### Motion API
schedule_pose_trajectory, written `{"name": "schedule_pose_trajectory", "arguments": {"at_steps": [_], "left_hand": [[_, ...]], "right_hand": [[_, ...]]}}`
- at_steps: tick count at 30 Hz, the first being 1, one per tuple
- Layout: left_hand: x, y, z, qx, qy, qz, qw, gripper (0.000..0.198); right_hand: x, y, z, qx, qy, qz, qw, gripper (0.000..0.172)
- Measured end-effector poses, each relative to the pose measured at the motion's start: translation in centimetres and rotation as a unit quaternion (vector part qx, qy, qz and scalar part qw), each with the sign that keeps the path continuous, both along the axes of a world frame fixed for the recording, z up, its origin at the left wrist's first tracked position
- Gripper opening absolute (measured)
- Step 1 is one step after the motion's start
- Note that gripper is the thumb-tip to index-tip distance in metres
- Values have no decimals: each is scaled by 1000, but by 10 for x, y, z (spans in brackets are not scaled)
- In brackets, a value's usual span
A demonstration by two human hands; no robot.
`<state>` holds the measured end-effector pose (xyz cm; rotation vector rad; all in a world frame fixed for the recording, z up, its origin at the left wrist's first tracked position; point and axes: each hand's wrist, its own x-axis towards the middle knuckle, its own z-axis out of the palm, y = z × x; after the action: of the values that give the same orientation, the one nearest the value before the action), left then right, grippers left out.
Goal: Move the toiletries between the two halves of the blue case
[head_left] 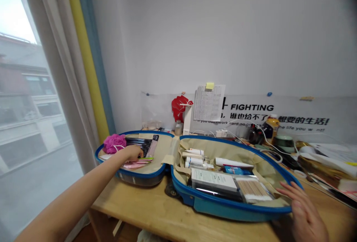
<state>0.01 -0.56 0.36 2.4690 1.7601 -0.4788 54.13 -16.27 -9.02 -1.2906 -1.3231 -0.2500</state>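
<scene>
One suitcase (217, 206) open | left grip (133, 153) on packets (136, 164) | right grip (306, 212) at rim

- left arm (80, 193): bare over the whole stretch in frame, from above the elbow to the wrist. Slim, smooth outline.
- left hand (133, 153): bare. Small in frame and far from the lens, so knuckle and nail detail is unreadable.
- right hand (309, 216): bare, its back towards the camera. The wrist is cut off by the bottom border.
- fingers (291, 191) of the right hand: slender and tapering. The nails look short and plain, but the lens edge blurs them, so that is low confidence.
- the wide-angle lens stretches both limbs near the frame edges, so the left arm reads oversized at the bottom-left corner.
</scene>
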Motion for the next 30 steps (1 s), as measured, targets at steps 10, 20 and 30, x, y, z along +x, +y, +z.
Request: {"name": "schedule_pose_trajectory", "arguments": {"at_steps": [10,20,30], "left_hand": [[-1,-5,2,17,-34,-1,999,22],[76,-21,52,59,-241,-59,967,31],[218,-32,26,-32,-200,-190,961,23]], "right_hand": [[2,1,-4,5,-8,-1,1000,44],[3,2,-6,23,-25,4,999,44],[3,3,-7,27,-30,0,999,47]]}}
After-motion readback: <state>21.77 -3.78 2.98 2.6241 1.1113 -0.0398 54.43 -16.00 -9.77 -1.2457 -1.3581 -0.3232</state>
